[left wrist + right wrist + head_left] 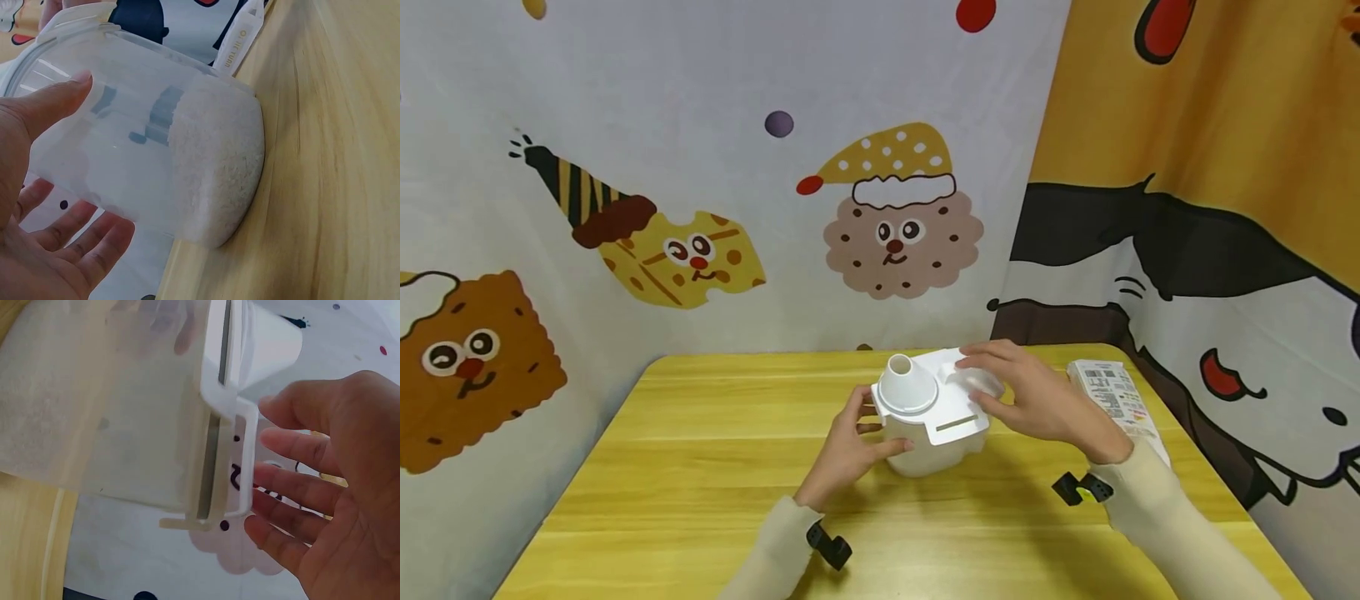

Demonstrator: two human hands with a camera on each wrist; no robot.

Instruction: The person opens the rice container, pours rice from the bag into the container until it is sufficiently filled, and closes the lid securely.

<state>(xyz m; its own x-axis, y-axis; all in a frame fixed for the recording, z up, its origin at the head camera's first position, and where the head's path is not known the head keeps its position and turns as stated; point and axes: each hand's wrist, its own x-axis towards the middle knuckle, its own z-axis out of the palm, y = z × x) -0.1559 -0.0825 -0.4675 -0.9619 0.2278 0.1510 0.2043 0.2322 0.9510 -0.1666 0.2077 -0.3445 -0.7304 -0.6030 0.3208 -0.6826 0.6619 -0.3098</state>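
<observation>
A translucent plastic container (156,137) with white rice grains (215,156) at its bottom stands on the wooden table. Its white lid (951,408) carries a cone-shaped spout (906,383) and a clear raised part (988,383). My left hand (853,450) holds the container's left side, thumb on the near wall, the other fingers round the far side. Over the right part of the lid is my right hand (1030,392), its fingers spread and lightly bent. In the right wrist view its fingertips are at the flap (247,462) on the lid; whether they press it I cannot tell.
A white printed package (1116,400) lies on the table (722,467) to the right, beside the right forearm. Behind the table's far edge hangs a curtain (700,100) with cartoon figures. Black cameras sit on both wrists.
</observation>
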